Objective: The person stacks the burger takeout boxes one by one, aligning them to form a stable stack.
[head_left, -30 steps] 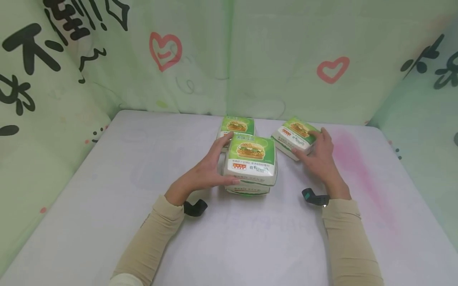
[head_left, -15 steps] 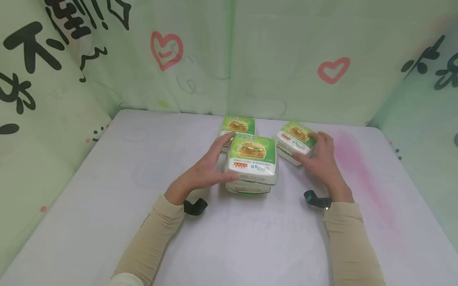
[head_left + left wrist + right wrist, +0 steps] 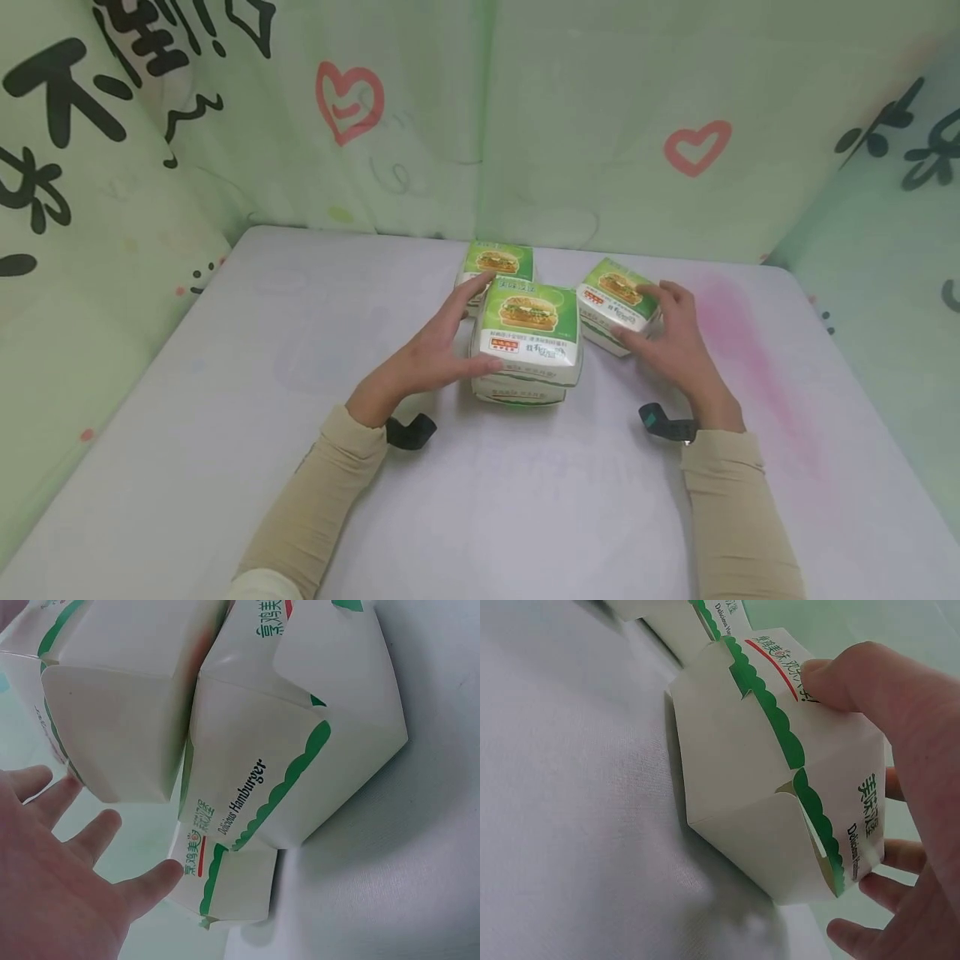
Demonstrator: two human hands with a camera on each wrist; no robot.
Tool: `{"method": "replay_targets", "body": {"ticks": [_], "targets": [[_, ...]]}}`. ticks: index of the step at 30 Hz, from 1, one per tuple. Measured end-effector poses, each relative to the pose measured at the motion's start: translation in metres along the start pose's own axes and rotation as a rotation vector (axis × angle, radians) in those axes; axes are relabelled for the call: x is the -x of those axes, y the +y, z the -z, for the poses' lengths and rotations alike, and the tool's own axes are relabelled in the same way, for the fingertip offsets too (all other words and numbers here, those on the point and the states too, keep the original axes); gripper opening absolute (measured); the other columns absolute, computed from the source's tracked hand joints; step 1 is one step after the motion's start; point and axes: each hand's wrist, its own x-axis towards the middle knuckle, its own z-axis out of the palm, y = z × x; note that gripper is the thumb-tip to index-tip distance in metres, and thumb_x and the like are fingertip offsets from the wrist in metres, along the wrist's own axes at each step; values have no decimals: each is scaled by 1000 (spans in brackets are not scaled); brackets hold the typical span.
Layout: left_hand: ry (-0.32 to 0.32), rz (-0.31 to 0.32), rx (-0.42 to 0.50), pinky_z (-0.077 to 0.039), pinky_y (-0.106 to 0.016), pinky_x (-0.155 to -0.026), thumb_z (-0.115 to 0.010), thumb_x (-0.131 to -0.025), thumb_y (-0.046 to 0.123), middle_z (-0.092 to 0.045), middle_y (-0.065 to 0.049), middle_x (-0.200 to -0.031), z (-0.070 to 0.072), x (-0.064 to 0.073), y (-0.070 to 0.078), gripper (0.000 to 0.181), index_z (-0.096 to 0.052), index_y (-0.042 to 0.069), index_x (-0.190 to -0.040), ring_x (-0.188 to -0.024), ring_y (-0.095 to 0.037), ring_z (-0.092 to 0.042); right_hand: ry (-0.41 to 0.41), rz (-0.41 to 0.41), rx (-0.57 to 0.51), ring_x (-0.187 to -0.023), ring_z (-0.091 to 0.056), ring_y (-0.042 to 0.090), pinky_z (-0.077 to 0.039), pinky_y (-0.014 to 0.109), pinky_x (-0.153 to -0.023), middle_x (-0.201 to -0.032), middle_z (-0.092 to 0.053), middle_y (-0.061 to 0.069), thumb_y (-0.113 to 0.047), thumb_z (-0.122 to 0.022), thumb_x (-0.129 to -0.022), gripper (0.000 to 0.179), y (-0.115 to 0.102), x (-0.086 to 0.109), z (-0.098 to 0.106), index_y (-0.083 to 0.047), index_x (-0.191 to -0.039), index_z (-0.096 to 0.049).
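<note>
Two hamburger boxes are stacked mid-table. My left hand (image 3: pixel 423 354) holds the upper hamburger box (image 3: pixel 528 329), thumb at its front left edge and fingers along its left side. This box sits slightly off-square on the lower hamburger box (image 3: pixel 517 392). My right hand (image 3: pixel 671 342) grips another hamburger box (image 3: pixel 615 308) to the right, thumb on its front and fingers on the far side. That box stands turned at an angle on the table; in the right wrist view its white side (image 3: pixel 727 750) is next to the cloth.
Behind the stack stands another hamburger box (image 3: pixel 498 258), partly hidden. The white-covered table (image 3: pixel 585 517) has a pink stain (image 3: pixel 742 358) at the right. Green printed curtains (image 3: pixel 585 100) enclose the back and sides. A black wrist device (image 3: pixel 411 432) sits below the left wrist, another on the right.
My right hand has drawn the right hamburger box toward me, turned it a little and lowered it beside the stack. My left hand has stayed nearly still on the upper box.
</note>
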Motion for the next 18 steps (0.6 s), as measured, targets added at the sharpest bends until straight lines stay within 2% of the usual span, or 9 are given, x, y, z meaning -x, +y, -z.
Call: {"method": "replay_targets", "body": {"ticks": [4,9,13,18], "targets": [[6,3,-10,-24,-54,-120,-76,-81,39,-15,14,-163,0,-1,0,101,-11,32,-159,-151,-11,-17,4,-3,-2,-146,-18,49,-20,71,-114,-161,-9,22,-41,-74,-86,82,-1,1,0,-8,-151,-34],[23,-13,-25,-30,-53,-117,-77,-80,38,-18,9,-163,0,-2,0,102,-13,27,-159,-148,-13,-22,22,13,-6,-145,-21,49,-21,70,-113,-159,-12,23,-37,-75,-86,80,-3,0,0,-7,-149,-36],[40,-28,-24,-31,-51,-117,-79,-80,34,-20,7,-162,-1,-1,1,103,-14,23,-159,-147,-13,-24,27,19,-4,-144,-22,49,-22,70,-113,-159,-13,23,-38,-75,-86,80,-2,1,1,-7,-149,-37],[37,-24,-8,-31,-50,-117,-80,-80,29,-21,5,-162,-4,1,2,103,-14,23,-159,-146,-12,-25,22,8,11,-144,-20,49,-22,70,-113,-159,-12,24,-39,-75,-86,81,2,6,2,-6,-149,-37]]}}
